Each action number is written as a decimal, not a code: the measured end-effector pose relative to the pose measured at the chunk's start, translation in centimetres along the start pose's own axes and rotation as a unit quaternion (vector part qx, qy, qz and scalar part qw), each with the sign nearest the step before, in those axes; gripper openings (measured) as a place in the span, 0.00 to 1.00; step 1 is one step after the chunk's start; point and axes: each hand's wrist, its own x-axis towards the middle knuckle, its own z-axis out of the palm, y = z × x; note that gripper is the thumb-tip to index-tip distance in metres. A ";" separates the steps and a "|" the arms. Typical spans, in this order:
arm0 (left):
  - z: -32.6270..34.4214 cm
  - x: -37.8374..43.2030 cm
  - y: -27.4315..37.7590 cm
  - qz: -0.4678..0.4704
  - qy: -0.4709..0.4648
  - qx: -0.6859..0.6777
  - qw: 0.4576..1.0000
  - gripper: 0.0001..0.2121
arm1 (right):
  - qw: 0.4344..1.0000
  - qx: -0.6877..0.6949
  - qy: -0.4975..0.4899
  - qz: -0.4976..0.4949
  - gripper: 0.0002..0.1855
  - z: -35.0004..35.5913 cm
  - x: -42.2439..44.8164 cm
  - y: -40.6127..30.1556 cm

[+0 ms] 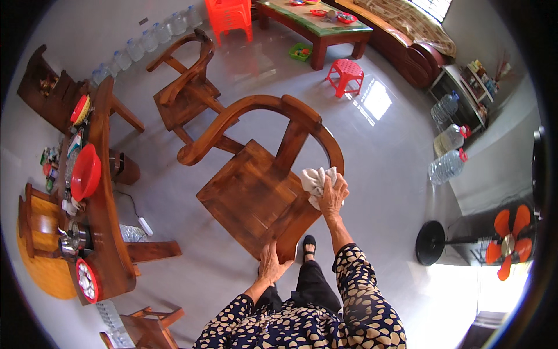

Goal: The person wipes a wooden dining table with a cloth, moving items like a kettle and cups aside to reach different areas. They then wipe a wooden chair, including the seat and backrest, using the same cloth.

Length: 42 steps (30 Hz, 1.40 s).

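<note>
A wooden armchair [253, 187] with a curved back rail [257, 102] stands before me, its square seat turned cornerwise. My right hand [333, 194] grips a crumpled whitish cloth [316, 181] against the right side of the chair, where the rail comes down towards the seat. The cloth hides the chair part beneath it. Near the chair's front end, my left hand [272, 264] rests on the wooden edge with thumb and fingers spread to either side; its fingertips are partly turned from view.
A second wooden armchair [187, 98] stands beyond. On the left, a wooden tea table [104, 209] bears a red basin [86, 172]. A red plastic stool [345, 76], water bottles [447, 165] and an orange-bladed fan [508, 244] stand at the right.
</note>
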 end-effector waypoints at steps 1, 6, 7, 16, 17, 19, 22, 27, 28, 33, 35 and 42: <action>0.7 0.7 0.4 -0.012 0.009 0.004 1.000 0.46 | 1.000 0.005 0.003 -0.005 0.34 0.2 1.8 1.0; 3.1 2.5 2.5 -0.172 -0.010 0.050 0.984 0.51 | 0.998 0.038 -0.051 0.004 0.35 1.8 11.7 4.3; 2.9 2.9 3.4 -0.218 -0.026 0.056 0.974 0.52 | 0.996 0.069 -0.058 0.015 0.35 2.3 13.3 4.5; 3.6 3.2 2.7 -0.227 -0.039 0.118 0.966 0.50 | 0.984 0.152 -0.096 -0.008 0.34 4.1 16.6 4.2; 3.5 3.5 2.9 -0.221 -0.041 0.115 0.968 0.51 | 0.987 0.135 -0.072 -0.039 0.34 4.0 15.7 4.5; 2.8 3.6 3.3 -0.213 -0.045 0.109 0.970 0.51 | 0.992 0.113 -0.035 -0.053 0.34 3.7 13.4 4.0; 2.1 3.5 2.6 -0.174 -0.047 0.092 0.979 0.54 | 0.992 0.008 -0.051 -0.116 0.31 2.6 8.7 2.9; 1.7 3.4 3.1 -0.163 -0.066 0.080 0.981 0.58 | 0.994 0.098 -0.029 -0.041 0.33 -0.1 -1.5 0.7; 1.6 3.3 2.9 -0.158 -0.068 0.073 0.982 0.60 | 0.991 0.122 -0.041 -0.030 0.33 -0.4 -3.9 -0.3; 3.8 4.5 -2.8 -0.108 -0.155 0.098 0.977 0.61 | 0.969 0.223 -0.082 -0.063 0.28 0.8 -15.4 -4.0; 5.6 5.4 -5.4 -0.099 -0.198 0.044 0.974 0.62 | 0.965 0.212 -0.132 -0.081 0.26 -0.6 -17.7 -4.6; 2.5 3.5 0.6 -0.085 -0.048 0.090 0.991 0.58 | 0.996 0.087 -0.010 -0.036 0.24 -0.5 -7.1 -0.5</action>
